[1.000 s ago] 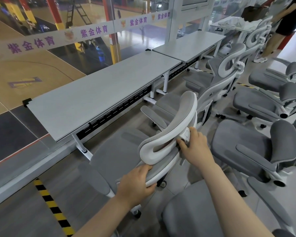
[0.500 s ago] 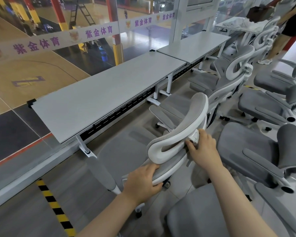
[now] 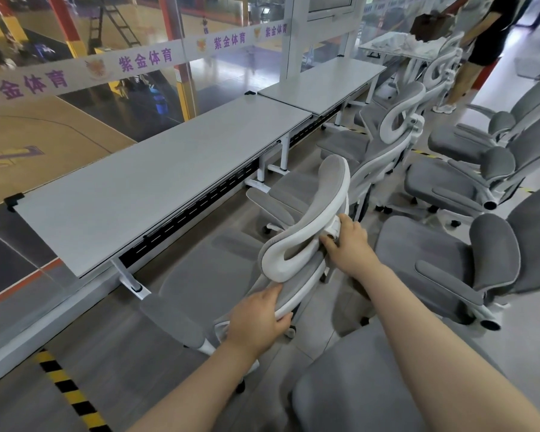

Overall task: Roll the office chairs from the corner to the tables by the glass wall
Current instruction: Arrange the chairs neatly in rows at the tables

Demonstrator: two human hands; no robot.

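Note:
A grey office chair [image 3: 206,275] with a white frame and white headrest stands in front of me, facing the long white table [image 3: 144,185] by the glass wall. My left hand [image 3: 256,319] grips the white edge of its backrest from the left. My right hand [image 3: 345,240] grips the white bracket behind the headrest. The seat sits close to the table's front edge, partly beneath it. A second white table [image 3: 321,84] continues the row farther along the glass.
Two more grey chairs [image 3: 293,194] stand at the tables ahead. Several other grey chairs [image 3: 443,266] crowd the right side, one seat [image 3: 365,385] right under my right arm. A person [image 3: 480,42] stands at the far right. Yellow-black floor tape [image 3: 72,394] runs at lower left.
The chair and both hands have shifted slightly to the right along the table. Both grips stay the same.

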